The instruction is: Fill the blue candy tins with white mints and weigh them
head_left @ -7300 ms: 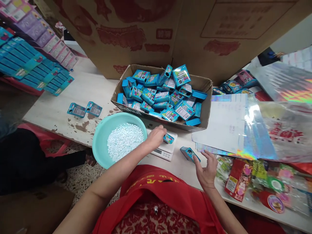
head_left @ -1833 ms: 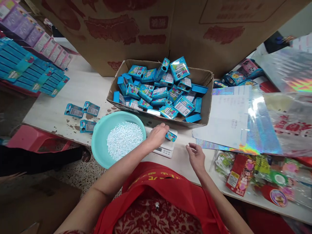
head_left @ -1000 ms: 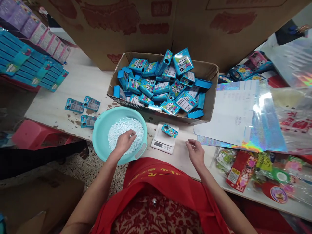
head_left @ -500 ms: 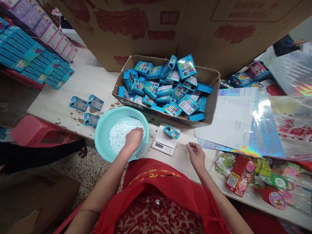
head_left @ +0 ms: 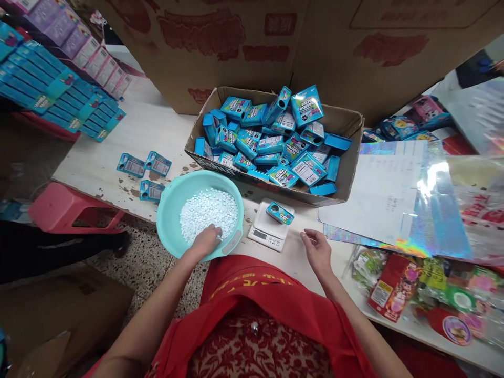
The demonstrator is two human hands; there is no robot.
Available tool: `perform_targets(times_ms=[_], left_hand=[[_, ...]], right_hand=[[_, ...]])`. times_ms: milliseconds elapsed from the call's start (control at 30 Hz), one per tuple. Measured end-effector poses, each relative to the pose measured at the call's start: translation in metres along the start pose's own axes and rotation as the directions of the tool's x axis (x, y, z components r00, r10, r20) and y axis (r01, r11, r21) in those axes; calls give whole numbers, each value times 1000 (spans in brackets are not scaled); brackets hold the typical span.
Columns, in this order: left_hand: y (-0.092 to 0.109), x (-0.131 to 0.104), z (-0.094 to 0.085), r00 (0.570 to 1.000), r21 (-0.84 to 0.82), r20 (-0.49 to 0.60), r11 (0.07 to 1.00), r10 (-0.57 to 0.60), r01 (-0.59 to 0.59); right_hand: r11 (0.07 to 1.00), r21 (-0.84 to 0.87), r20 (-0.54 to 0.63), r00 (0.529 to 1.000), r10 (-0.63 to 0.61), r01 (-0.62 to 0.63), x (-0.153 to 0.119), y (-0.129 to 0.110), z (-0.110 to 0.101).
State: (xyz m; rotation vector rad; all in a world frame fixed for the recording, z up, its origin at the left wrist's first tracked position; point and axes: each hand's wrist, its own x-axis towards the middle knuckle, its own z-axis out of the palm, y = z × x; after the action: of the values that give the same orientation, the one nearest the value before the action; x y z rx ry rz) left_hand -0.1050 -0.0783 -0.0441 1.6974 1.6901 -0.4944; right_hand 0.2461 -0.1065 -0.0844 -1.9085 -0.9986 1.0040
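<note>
My left hand (head_left: 207, 240) reaches into a turquoise plastic bowl (head_left: 168, 215) and has its fingers curled in at the near side of a heap of small white candies (head_left: 208, 210). Its fingertips are partly hidden, with white candies at them. On a small white kitchen scale (head_left: 260, 223) lies a blue candy tin (head_left: 280, 213), its round opening showing. To the right of the scale, my right hand (head_left: 317, 251) hovers over or rests at the table, holding nothing, its fingers loosely apart.
Behind the bowl and scale, a cardboard box (head_left: 356, 152) holds many blue tins. Several tins (head_left: 131, 165) lie left of the bowl. Paper sheets (head_left: 378, 194) and bagged sweets (head_left: 394, 286) cover the right side. A pink stool (head_left: 66, 210) stands at left.
My left hand has moved down and slightly left inside the bowl, toward its near rim. My right hand has stayed in place. The camera view has shifted slightly.
</note>
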Motion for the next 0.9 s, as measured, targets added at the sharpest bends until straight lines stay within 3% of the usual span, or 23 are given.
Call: perform_targets(times_ms=[100, 267, 367, 467, 533, 633, 700, 767, 833, 900], left_hand=[[-3, -1, -1, 1000, -16, 25, 1000, -5, 6], [-17, 0, -10, 999, -95, -24, 995, -27, 25], [-27, 2, -13, 987, -266, -104, 959, -127, 95], [-22, 3, -17, 956, -528, -184, 843, -229, 101], [-3, 3, -25, 951, -708, -219, 706, -219, -1], [49, 5, -44, 961, -808, -275, 551, -39, -209], [88, 10, -56, 932, -734, -341, 584, 124, -346], [123, 17, -65, 872, -572, -416, 671, 258, -472], [147, 25, -69, 835, -401, -422, 753, 354, -521], [160, 32, -69, 833, -287, -382, 805, 400, -519]], right_hand=[[1000, 5, -3, 1000, 13, -13, 0, 0, -1], [999, 17, -11, 1000, 30, -30, 0, 3, -2], [999, 24, -7, 999, 34, -34, -1, 4, 0], [999, 30, -6, 1000, 31, -30, 0, 5, 1], [999, 31, -5, 1000, 26, -25, 0, 5, 2], [999, 31, -2, 1000, 22, -22, 2, 3, 2], [999, 30, -2, 1000, 21, -21, 2, 1, 2], [999, 29, -5, 1000, 22, -21, 2, 0, 1], [999, 29, -10, 1000, 23, -23, 2, -1, 0], [999, 30, -17, 999, 28, -28, 1, 0, -2]])
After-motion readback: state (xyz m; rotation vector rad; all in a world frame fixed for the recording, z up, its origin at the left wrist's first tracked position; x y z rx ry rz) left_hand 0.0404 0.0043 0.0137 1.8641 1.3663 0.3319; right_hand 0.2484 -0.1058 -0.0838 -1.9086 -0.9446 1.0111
